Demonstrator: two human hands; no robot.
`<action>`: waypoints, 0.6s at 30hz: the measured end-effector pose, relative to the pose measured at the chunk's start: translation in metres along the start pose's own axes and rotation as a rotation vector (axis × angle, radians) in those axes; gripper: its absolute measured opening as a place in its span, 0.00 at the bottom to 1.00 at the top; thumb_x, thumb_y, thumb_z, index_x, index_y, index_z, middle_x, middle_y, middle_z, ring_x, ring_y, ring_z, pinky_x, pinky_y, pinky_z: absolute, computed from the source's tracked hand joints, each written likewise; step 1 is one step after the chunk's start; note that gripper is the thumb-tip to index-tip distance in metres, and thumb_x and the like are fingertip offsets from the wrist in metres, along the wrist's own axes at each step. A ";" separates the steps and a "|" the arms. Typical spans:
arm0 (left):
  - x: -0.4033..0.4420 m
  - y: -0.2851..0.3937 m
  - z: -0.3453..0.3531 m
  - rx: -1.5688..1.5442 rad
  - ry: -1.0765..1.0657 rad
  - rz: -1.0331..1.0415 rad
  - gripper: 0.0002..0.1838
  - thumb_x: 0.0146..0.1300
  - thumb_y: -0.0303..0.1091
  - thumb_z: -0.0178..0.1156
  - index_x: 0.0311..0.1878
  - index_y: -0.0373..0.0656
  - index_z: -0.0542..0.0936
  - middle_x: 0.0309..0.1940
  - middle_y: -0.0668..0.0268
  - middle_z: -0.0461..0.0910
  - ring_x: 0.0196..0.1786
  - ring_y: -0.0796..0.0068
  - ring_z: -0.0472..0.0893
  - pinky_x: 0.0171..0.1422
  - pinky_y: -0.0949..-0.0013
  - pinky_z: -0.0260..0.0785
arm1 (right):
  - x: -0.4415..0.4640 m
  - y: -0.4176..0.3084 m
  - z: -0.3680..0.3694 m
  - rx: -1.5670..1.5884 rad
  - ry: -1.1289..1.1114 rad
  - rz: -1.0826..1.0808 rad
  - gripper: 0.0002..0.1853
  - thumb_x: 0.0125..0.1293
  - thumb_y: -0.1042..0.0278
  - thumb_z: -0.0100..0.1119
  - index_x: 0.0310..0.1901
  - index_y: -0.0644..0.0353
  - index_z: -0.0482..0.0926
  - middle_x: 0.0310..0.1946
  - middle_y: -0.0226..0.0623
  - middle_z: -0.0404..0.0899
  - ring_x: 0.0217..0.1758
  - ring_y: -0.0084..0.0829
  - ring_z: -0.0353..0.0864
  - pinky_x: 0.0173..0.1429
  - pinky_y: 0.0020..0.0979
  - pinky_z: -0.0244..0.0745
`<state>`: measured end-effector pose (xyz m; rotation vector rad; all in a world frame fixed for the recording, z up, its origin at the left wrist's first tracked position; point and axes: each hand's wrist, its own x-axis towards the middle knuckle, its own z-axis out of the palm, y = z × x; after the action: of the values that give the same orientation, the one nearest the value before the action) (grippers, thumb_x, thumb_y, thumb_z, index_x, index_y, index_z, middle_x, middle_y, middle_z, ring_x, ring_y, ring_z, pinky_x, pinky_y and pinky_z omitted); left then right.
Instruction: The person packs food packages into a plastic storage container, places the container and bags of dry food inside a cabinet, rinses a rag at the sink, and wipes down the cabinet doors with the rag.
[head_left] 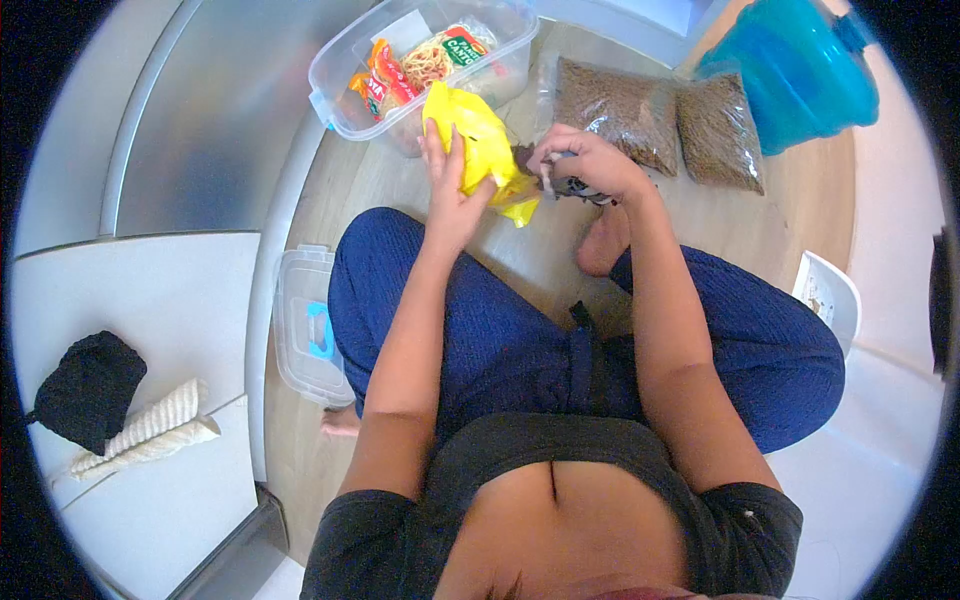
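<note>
My left hand (457,190) is closed round a bright yellow plastic bag (475,140), held up just in front of the clear bin. Beside it, my right hand (585,165) pinches a crumpled, dark, partly see-through packet (575,188) near the yellow bag's right edge; what is inside the packet is too small to tell. The clear plastic bin (345,125) contains a noodle packet with a green and red label (455,52) and an orange-red packet (385,80).
Two clear bags of brown pellets (620,110) lie on the wooden floor, next to a teal container (800,80). A clear lid with blue handle (300,330) is left of my legs. A white tray (835,295) stands right. Black cloth (92,385) lies far left.
</note>
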<state>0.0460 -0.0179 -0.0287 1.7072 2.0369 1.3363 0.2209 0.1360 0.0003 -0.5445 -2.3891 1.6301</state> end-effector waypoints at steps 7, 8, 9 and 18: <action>-0.005 -0.003 -0.024 -0.148 -0.021 -0.165 0.21 0.69 0.31 0.41 0.64 0.41 0.65 0.70 0.56 0.52 0.74 0.63 0.41 0.75 0.63 0.33 | 0.018 -0.024 0.038 -0.253 0.319 -0.056 0.18 0.52 0.71 0.52 0.47 0.52 0.77 0.42 0.41 0.74 0.50 0.43 0.73 0.53 0.36 0.70; -0.005 0.000 -0.024 -0.282 0.036 -0.245 0.19 0.68 0.30 0.42 0.62 0.39 0.68 0.68 0.59 0.56 0.73 0.63 0.47 0.74 0.63 0.38 | 0.022 -0.028 0.047 -0.256 0.312 -0.060 0.18 0.52 0.71 0.52 0.47 0.52 0.77 0.42 0.41 0.74 0.50 0.43 0.73 0.53 0.36 0.70; -0.006 0.001 -0.024 -0.416 0.093 -0.325 0.18 0.68 0.30 0.44 0.59 0.38 0.70 0.66 0.62 0.61 0.71 0.63 0.53 0.73 0.64 0.42 | 0.025 -0.034 0.058 -0.331 0.410 -0.213 0.19 0.51 0.72 0.52 0.47 0.51 0.77 0.43 0.40 0.73 0.49 0.43 0.73 0.52 0.38 0.70; -0.010 -0.018 -0.039 -0.640 0.146 -0.403 0.29 0.57 0.37 0.61 0.61 0.38 0.67 0.58 0.55 0.66 0.61 0.65 0.65 0.67 0.66 0.53 | 0.019 0.007 0.140 -0.572 0.631 -0.464 0.23 0.49 0.73 0.56 0.50 0.49 0.75 0.45 0.36 0.71 0.46 0.42 0.70 0.51 0.40 0.67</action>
<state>0.0127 -0.0458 -0.0229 0.8987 1.6255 1.7354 0.1544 0.0266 -0.0587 -0.4471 -2.2138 0.4728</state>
